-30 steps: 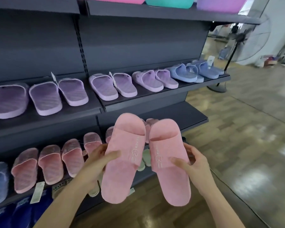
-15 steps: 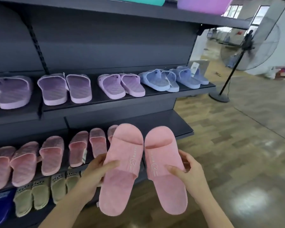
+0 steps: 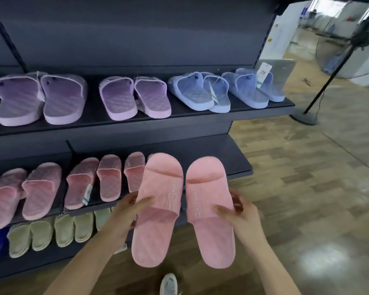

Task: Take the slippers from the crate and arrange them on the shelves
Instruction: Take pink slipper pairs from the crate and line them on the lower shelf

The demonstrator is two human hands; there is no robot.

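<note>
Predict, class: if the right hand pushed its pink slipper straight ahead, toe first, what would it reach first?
Probably the bare right end of the middle shelf, beside the pink slippers already shelved. The right hand points its slipper there with nothing visible between, though depth is uncertain.

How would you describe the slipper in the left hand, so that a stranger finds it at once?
Start at the dark shelf that carries the pink row. In front of its bare right end, two pink slippers are held in the air. Yours is the left slipper, gripped by the left hand; unlike the shelved ones, it rests on nothing.
</note>
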